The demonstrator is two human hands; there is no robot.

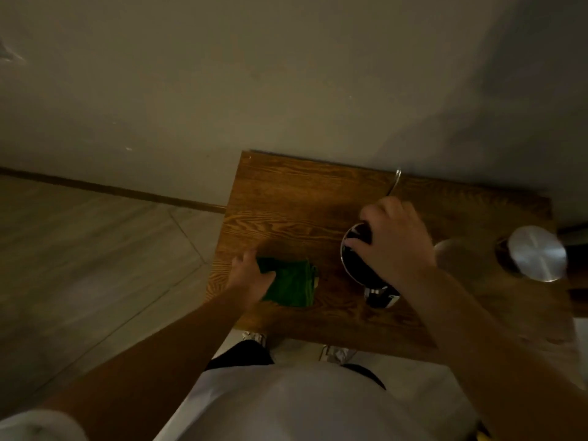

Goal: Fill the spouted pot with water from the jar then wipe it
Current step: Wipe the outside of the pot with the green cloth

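A dark metal spouted pot (355,263) stands open-topped on the wooden table (286,198). Its thin curved spout (394,183) points toward the wall, and its handle end (381,298) faces me. My right hand (392,240) reaches over the pot, fingers gripping the far rim. A folded green cloth (294,284) lies left of the pot. My left hand (251,275) holds its left edge, thumb on top. To the right of the pot, half hidden by my right forearm, a clear glass jar (449,253) shows only as a blur.
A round brushed-metal lid (537,253) lies near the table's right edge. The table backs onto a pale wall, and its left edge drops to a tiled floor (95,249). My shoes (254,337) show under the front edge.
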